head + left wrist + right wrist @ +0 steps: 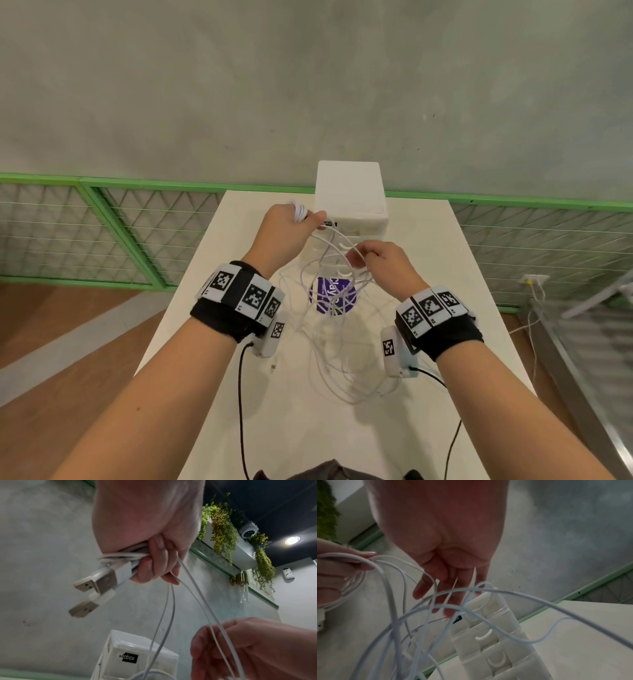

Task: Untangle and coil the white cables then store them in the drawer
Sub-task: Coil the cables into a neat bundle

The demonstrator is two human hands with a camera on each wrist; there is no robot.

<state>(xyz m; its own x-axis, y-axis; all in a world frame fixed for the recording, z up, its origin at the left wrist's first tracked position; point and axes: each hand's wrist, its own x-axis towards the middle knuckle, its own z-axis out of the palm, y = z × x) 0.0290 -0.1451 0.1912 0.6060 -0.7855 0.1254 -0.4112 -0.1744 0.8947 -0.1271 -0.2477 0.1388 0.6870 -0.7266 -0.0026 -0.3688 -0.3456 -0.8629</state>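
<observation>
Both hands work in the air in front of the white drawer unit (351, 198). Left hand (286, 229) is closed round a small bundle of gathered loops (123, 555), with two USB plugs (96, 582) jutting from the fist. Right hand (383, 257), fingers bent, pinches strands running from that bundle. Below them the tangle of white cables (342, 342) trails down onto the table (239, 411), in front of the drawer unit and over a purple disc (334, 296). Judged from this, untangling and coiling are underway; next, the held strand needs drawing free of the knot. How many cables there are is unclear, and no drawer looks open.
</observation>
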